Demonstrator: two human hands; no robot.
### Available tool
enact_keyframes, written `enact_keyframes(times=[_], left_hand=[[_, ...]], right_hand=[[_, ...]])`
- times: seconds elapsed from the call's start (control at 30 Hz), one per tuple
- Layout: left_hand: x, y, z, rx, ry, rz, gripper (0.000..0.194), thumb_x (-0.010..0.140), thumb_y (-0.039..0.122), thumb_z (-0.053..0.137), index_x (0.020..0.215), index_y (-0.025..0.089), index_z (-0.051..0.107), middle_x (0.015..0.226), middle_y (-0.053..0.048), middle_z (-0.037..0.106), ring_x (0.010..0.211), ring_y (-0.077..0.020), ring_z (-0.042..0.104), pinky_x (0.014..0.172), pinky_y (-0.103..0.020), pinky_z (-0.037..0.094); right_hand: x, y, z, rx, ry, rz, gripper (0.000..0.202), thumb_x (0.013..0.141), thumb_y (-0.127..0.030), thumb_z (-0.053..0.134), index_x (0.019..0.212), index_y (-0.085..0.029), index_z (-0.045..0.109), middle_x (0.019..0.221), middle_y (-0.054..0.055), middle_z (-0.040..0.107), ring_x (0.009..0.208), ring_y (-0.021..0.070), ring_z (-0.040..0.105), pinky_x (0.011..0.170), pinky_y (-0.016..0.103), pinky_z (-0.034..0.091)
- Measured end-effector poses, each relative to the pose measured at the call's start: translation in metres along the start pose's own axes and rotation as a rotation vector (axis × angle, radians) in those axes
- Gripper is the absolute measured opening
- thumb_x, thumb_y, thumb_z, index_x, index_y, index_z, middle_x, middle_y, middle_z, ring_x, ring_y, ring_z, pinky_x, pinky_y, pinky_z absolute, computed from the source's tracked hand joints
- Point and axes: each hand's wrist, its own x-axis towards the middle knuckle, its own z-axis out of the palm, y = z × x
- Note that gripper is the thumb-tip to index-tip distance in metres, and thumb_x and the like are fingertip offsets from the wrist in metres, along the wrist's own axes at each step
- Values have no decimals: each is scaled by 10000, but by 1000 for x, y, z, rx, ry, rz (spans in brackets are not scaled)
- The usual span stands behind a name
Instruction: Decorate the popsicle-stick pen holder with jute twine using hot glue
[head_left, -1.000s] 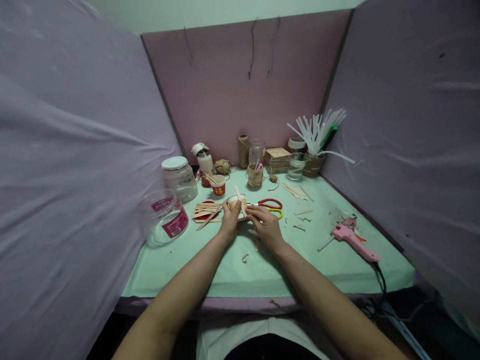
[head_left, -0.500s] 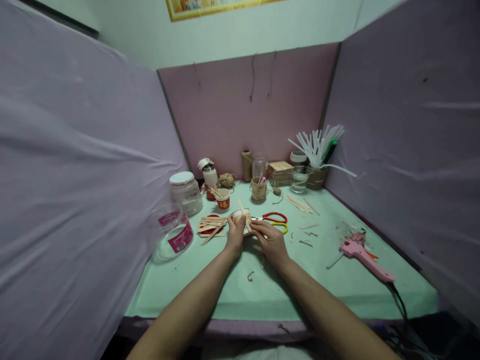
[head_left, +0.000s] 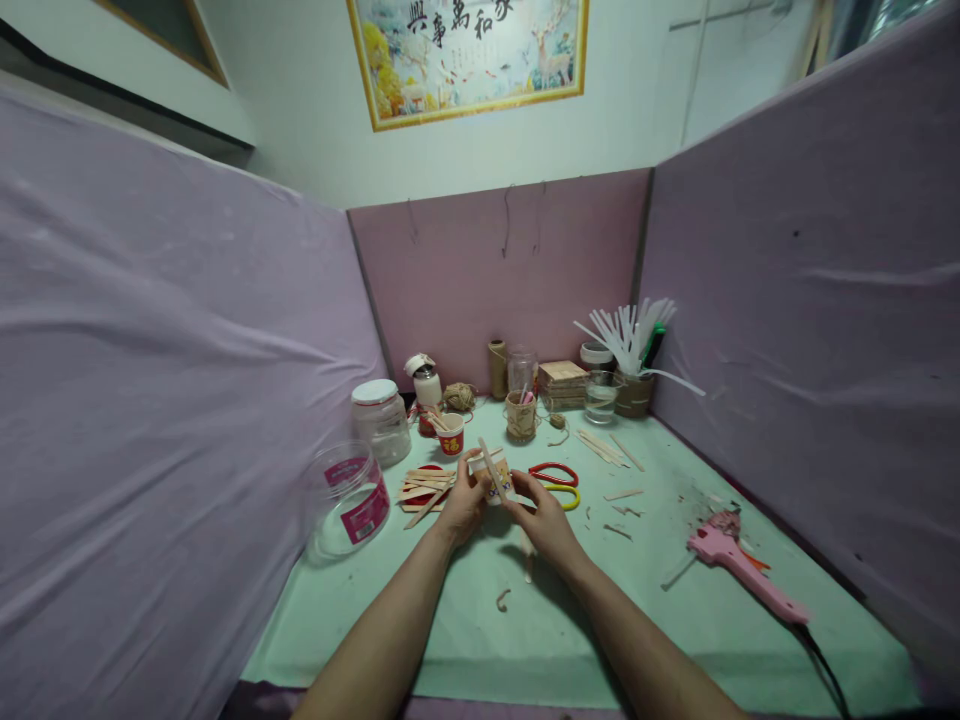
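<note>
A small paper cup (head_left: pixel 501 464) with a printed side is between my two hands, above the middle of the table. My left hand (head_left: pixel 462 508) is closed around the cup's left side. Across the cup's near side lies a slanted flat craft stick (head_left: pixel 491 466), its top end rising past the rim. My right hand (head_left: pixel 543 514) pinches near the stick's lower end, fingers against the cup's right side. Just beyond my right hand lie scissors (head_left: pixel 553 473) with one red and one yellow handle, blades hidden. Craft sticks (head_left: pixel 429 482) are piled on something red left of my left hand.
A pink glue gun (head_left: pixel 750 575) with a cable lies at right. Clear plastic jars (head_left: pixel 381 430) stand at left. Behind are a red cup (head_left: pixel 450 436) of sticks, a twine-wrapped holder (head_left: pixel 520 418), a glass of water (head_left: pixel 600 400) and a pot of white glue sticks (head_left: pixel 634 395).
The camera has tilted up, showing more of the framed picture. The cup has turned so more of its printed side shows. Both hands still hold the cup and stick.
</note>
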Motion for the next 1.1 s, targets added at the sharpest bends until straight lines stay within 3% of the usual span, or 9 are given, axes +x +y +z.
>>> enact_keyframes(times=[0.27, 0.4, 0.57, 0.73, 0.8, 0.9, 0.97, 1.1], left_hand=[[-2, 2, 3, -18, 2, -39, 821, 636, 591, 800, 1297, 267, 436, 1040, -74, 688, 896, -215, 675, 818, -346, 512], [-1, 5, 1, 33, 65, -25, 810, 673, 515, 796, 1338, 271, 402, 925, -38, 699, 802, -204, 682, 731, -323, 522], [-1, 6, 3, 77, 113, -21, 695, 675, 445, 792, 1254, 220, 479, 875, -35, 701, 734, -183, 671, 701, -308, 526], [-2, 5, 4, 44, 72, -24, 734, 714, 501, 743, 1333, 259, 434, 964, -57, 684, 847, -224, 676, 783, -382, 535], [-1, 9, 1, 123, 115, 78, 632, 722, 488, 740, 1267, 256, 518, 1086, -84, 658, 998, -244, 647, 894, -410, 501], [0, 20, -6, 426, 177, 305, 372, 707, 376, 772, 1038, 230, 683, 1209, -95, 618, 1226, -265, 519, 1069, -399, 371], [-1, 27, -10, 595, 124, 340, 242, 698, 325, 777, 913, 225, 729, 1097, -84, 659, 1172, -269, 532, 1091, -407, 342], [-2, 32, -14, 680, -14, 210, 148, 697, 312, 772, 789, 198, 749, 872, -64, 693, 905, -251, 607, 969, -420, 444]], right_hand=[[-3, -4, 1, -53, -7, -22, 409, 723, -300, 703, 1118, -201, 656, 1095, 119, 731, 1015, 282, 698, 797, 435, 614], [-5, -5, 2, -92, -17, -41, 398, 714, -284, 703, 1101, -205, 654, 1081, 108, 727, 980, 268, 701, 768, 413, 621], [-7, -4, 5, -140, -50, -62, 423, 685, -254, 715, 1097, -189, 646, 1078, 108, 705, 961, 256, 689, 705, 366, 619], [-7, -1, 4, -154, -16, -87, 410, 707, -281, 712, 1100, -191, 636, 1064, 107, 699, 951, 251, 685, 694, 359, 613], [-7, 1, 3, -161, -5, -87, 416, 717, -290, 705, 1112, -190, 624, 1058, 109, 697, 940, 247, 684, 700, 360, 611], [-6, 5, 2, -200, 19, -85, 407, 724, -304, 702, 1103, -186, 612, 1064, 115, 681, 950, 250, 674, 714, 365, 608], [-6, 9, 0, -238, 24, -96, 400, 720, -296, 704, 1092, -184, 609, 1077, 117, 663, 965, 251, 663, 719, 360, 605], [-6, 15, -1, -287, -8, -120, 402, 723, -277, 708, 1101, -198, 594, 1098, 108, 639, 989, 245, 645, 732, 361, 600]])
